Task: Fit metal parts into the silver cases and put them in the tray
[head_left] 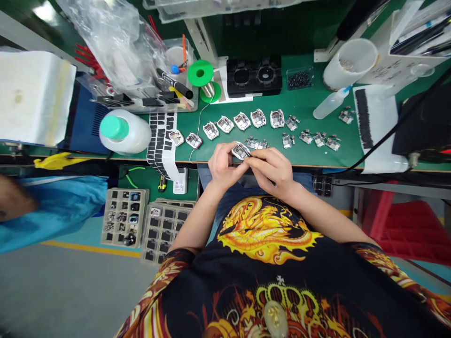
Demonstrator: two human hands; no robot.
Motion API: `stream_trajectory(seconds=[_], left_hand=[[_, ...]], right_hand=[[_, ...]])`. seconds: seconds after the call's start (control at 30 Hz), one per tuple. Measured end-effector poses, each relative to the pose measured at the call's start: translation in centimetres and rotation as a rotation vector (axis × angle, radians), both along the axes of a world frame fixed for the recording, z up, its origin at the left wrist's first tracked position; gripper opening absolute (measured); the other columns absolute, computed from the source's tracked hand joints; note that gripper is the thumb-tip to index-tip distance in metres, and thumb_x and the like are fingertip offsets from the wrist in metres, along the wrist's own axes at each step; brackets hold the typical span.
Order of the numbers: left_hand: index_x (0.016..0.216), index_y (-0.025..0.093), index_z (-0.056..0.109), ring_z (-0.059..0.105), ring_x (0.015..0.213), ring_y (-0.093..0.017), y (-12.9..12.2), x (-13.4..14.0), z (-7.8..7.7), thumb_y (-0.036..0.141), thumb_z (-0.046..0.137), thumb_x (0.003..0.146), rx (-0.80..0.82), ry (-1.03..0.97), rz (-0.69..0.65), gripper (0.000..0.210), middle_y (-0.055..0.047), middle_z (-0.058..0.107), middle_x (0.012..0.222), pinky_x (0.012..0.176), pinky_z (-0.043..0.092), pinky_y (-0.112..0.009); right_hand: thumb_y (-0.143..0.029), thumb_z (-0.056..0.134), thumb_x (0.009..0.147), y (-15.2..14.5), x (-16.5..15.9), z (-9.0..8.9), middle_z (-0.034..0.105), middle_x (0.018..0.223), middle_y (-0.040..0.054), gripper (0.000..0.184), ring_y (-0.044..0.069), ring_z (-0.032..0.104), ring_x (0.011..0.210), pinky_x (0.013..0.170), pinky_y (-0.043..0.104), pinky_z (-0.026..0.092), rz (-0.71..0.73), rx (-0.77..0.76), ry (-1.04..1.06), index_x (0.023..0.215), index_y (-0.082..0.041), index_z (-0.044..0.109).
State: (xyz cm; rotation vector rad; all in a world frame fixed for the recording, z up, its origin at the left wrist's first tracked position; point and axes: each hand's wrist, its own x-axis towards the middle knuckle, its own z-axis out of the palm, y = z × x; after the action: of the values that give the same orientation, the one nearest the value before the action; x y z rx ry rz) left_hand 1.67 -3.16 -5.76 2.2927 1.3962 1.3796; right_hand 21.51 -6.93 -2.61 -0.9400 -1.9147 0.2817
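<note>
At the near edge of the green tabletop (pixel 306 157), the left hand (pixel 222 165) grips a white-rimmed case (pixel 240 150); the right hand (pixel 273 168), closed on a thin dark tool (pixel 275 185), meets its right end. Beyond them lie similar cases (pixel 242 121).

On the worktop (pixel 299 102), a white bottle (pixel 136 136) with a teal cap (pixel 114 127) stands left of a green wire spool (pixel 200 73); farther right are a white cup (pixel 338 77) and pens (pixel 423 41), a red crate (pixel 416 232) below
</note>
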Motion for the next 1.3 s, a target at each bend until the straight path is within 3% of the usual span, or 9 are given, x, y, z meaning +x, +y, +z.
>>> stream_trajectory(seconds=[0.13, 0.6, 0.73, 0.9, 1.13, 1.3], left_hand=[[0.130, 0.019, 0.064, 0.052, 0.066, -0.014, 0.1, -0.1, 0.1, 0.036, 0.074, 0.090, 0.014, 0.006, -0.022, 0.045, -0.001, 0.066, 0.090, 0.065, 0.047, -0.030], [0.131, 0.018, 0.065, 0.061, 0.073, -0.016, 0.0, -0.1, -0.1, 0.039, 0.074, 0.090, -0.004, 0.054, -0.001, 0.047, -0.005, 0.073, 0.096, 0.068, 0.051, -0.031], [0.132, 0.018, 0.066, 0.055, 0.067, -0.013, 0.0, -0.2, -0.1, 0.035, 0.073, 0.092, 0.010, 0.006, -0.024, 0.044, -0.005, 0.072, 0.099, 0.066, 0.049, -0.030], [0.133, 0.017, 0.067, 0.061, 0.075, -0.016, 0.0, -0.3, -0.2, 0.037, 0.074, 0.094, 0.004, -0.025, -0.064, 0.045, -0.008, 0.073, 0.106, 0.069, 0.050, -0.031], [0.135, 0.022, 0.066, 0.047, 0.062, -0.010, -0.2, -0.2, 0.4, 0.035, 0.076, 0.093, -0.073, -0.049, -0.024, 0.046, -0.003, 0.072, 0.104, 0.064, 0.046, -0.030], [0.135, 0.023, 0.067, 0.047, 0.063, -0.009, -0.3, -0.4, 0.9, 0.032, 0.077, 0.091, -0.115, -0.055, -0.068, 0.046, -0.001, 0.068, 0.101, 0.064, 0.046, -0.028]], right_hand=[[-0.016, 0.062, 0.107, 0.0, -0.5, 0.3, 0.078, 0.114, 0.0083, 0.029, 0.022, 0.075, 0.102, 0.088, 0.040, 0.062, 0.082, -0.041, 0.094, 0.131, -0.026, 0.075], [-0.018, 0.063, 0.107, 0.3, -0.7, 0.4, 0.080, 0.113, 0.0074, 0.025, 0.022, 0.077, 0.102, 0.090, 0.041, 0.062, 0.063, -0.091, 0.147, 0.125, -0.027, 0.078], [-0.019, 0.063, 0.107, 0.4, -0.6, -0.1, 0.080, 0.117, 0.0072, 0.027, 0.022, 0.076, 0.103, 0.090, 0.042, 0.063, 0.073, -0.050, 0.092, 0.129, -0.028, 0.077], [-0.019, 0.063, 0.107, 0.5, -0.1, -0.4, 0.080, 0.124, 0.0093, 0.031, 0.024, 0.074, 0.108, 0.089, 0.043, 0.064, 0.128, 0.033, -0.012, 0.134, -0.028, 0.074], [-0.017, 0.064, 0.106, 0.3, 0.4, 0.2, 0.081, 0.118, 0.0073, 0.030, 0.023, 0.077, 0.101, 0.088, 0.042, 0.061, 0.013, -0.046, 0.133, 0.129, -0.030, 0.077], [-0.019, 0.064, 0.106, 0.6, 0.5, 0.2, 0.081, 0.114, 0.0077, 0.026, 0.022, 0.076, 0.098, 0.086, 0.041, 0.060, 0.027, -0.067, 0.136, 0.124, -0.028, 0.079]])
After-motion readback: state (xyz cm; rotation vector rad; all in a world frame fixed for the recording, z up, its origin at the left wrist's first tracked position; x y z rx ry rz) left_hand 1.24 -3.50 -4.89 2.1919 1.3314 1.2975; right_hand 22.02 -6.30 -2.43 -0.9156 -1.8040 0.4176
